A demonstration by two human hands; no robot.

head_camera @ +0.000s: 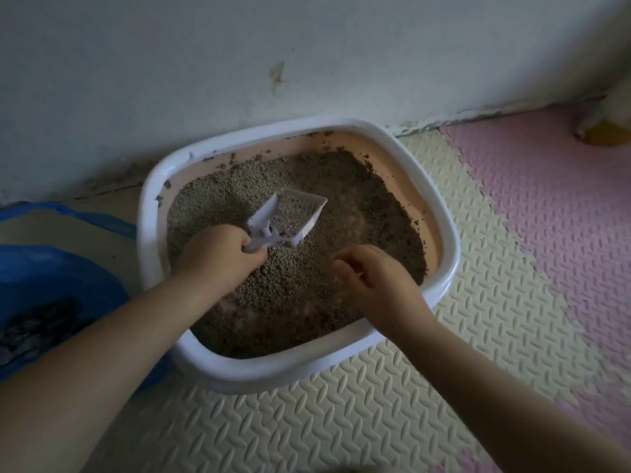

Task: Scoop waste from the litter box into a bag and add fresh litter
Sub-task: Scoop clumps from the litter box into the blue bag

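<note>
Both hands reach over litter: left hand (218, 252) grips scoop (288, 218), right hand (372, 279) loosely curled, empty.

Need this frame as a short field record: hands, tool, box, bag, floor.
left hand: closed on the scoop handle
right hand: over the litter, fingers loosely curled, holds nothing visible
scoop: slotted, pale, tilted, over the litter
litter box: white rim, pink inner wall, grey-brown litter inside
bag: blue, open, left of box, dark contents
floor mat: cream and pink foam tiles
</note>
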